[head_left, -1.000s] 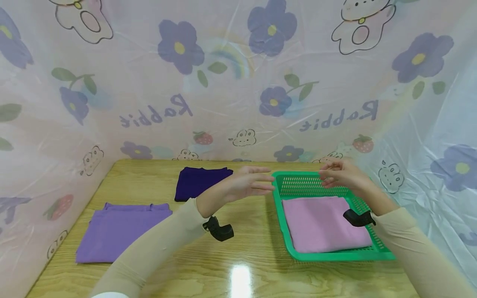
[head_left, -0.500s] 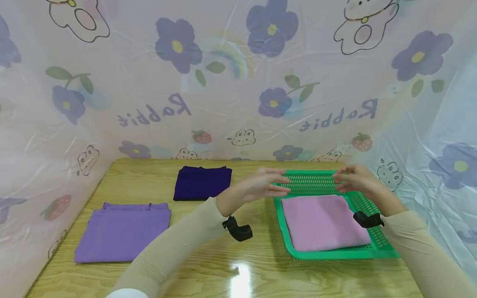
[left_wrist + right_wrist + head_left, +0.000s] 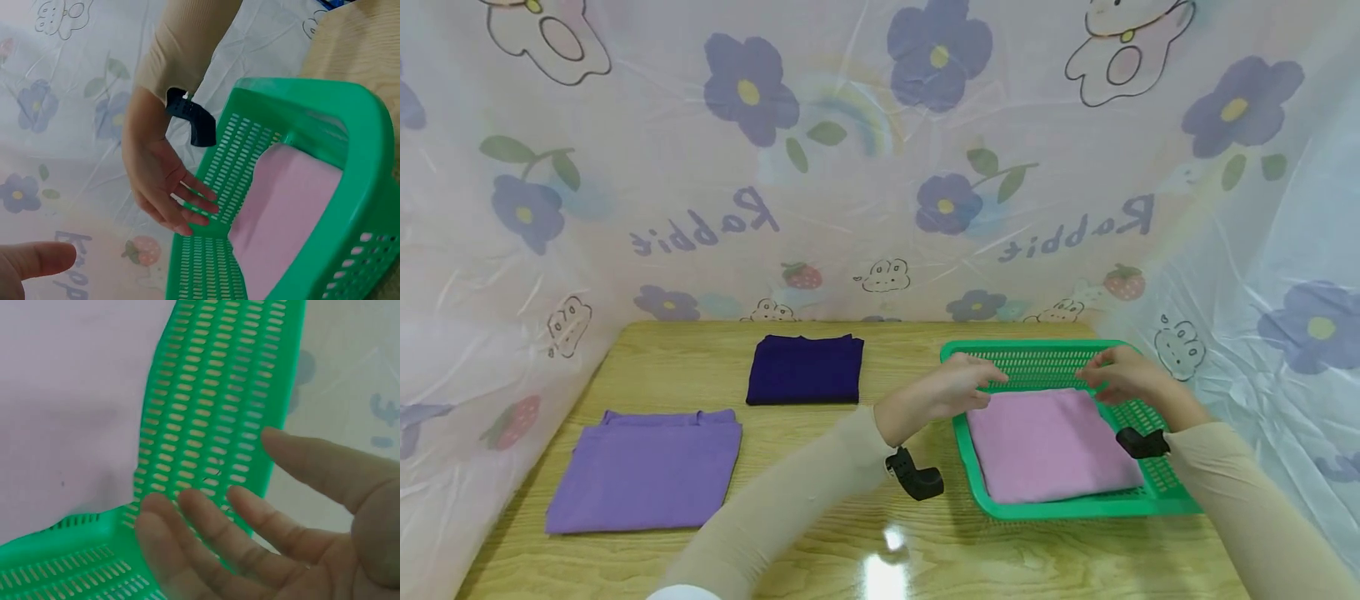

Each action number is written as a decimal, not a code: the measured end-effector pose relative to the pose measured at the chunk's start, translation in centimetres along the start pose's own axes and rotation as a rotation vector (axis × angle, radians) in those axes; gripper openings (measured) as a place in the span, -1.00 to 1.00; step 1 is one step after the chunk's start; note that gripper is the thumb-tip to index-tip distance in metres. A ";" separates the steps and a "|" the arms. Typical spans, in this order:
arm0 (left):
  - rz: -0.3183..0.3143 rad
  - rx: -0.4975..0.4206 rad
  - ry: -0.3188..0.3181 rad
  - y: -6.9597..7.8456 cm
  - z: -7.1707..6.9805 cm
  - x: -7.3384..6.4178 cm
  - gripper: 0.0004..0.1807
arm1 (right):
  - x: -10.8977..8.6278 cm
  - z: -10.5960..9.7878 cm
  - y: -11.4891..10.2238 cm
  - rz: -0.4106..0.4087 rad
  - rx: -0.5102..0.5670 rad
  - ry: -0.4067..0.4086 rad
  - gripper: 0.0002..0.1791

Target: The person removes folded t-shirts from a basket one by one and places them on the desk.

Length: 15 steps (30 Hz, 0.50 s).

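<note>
A folded pink cloth lies in the green plastic basket on the right of the table. My left hand hovers over the basket's left rim, fingers reaching toward the cloth's far left corner and holding nothing. Over the far right corner of the cloth is my right hand, its fingers loosely bent and holding nothing. In the right wrist view the fingers are spread above the perforated basket wall. The left wrist view catches the left thumb and the right hand beyond it.
A folded lilac cloth lies at the table's left. Farther back is a folded dark purple cloth. A printed curtain closes off the back and both sides of the wooden table.
The left hand has moved right, from beside the basket to over its left rim, and lowered slightly. The right hand has shifted a little right and down. The cloths lie unmoved.
</note>
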<state>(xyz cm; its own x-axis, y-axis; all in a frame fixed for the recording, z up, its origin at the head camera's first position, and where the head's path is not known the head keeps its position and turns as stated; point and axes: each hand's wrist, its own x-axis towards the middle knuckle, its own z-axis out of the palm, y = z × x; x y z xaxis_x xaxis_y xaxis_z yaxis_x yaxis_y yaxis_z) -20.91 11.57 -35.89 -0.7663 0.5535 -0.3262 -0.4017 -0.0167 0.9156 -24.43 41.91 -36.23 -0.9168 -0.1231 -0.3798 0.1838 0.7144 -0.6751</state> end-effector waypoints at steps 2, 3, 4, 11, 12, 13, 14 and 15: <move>-0.016 0.024 0.024 -0.3 0.6 0.3 -0.65 | 0.2 0.0 0.3 0.012 -0.025 -0.019 -0.55; -0.023 0.026 0.038 -0.5 0.9 0.4 -0.65 | 0.3 0.0 0.4 0.014 -0.039 -0.027 -0.53; -0.029 0.029 0.054 -0.6 1.2 0.5 -0.65 | 0.5 0.0 0.6 0.025 -0.048 -0.034 -0.54; -0.066 -0.026 0.199 -1.3 3.0 1.2 -0.20 | 1.3 -0.2 1.7 0.064 -0.125 -0.064 -0.54; -0.070 -0.029 0.212 -1.4 3.2 1.2 -0.15 | 1.3 -0.2 1.8 0.072 -0.133 -0.067 -0.52; -0.074 -0.027 0.222 -1.5 3.3 1.3 -0.13 | 1.4 -0.2 1.9 0.086 -0.138 -0.072 -0.50; -0.077 -0.023 0.227 -1.5 3.5 1.4 -0.12 | 1.5 -0.2 2.0 0.093 -0.143 -0.079 -0.48; -0.082 -0.014 0.234 -1.6 3.6 1.4 -0.13 | 1.6 -0.2 2.2 0.103 -0.142 -0.084 -0.46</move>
<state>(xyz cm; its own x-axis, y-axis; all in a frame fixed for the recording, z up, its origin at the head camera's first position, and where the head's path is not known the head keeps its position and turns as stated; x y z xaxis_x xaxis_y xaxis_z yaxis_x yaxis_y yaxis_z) -19.54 15.37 -36.97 -0.8255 0.3453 -0.4464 -0.4731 0.0080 0.8810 -25.55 43.40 -38.14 -0.8618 -0.0972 -0.4978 0.2176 0.8157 -0.5360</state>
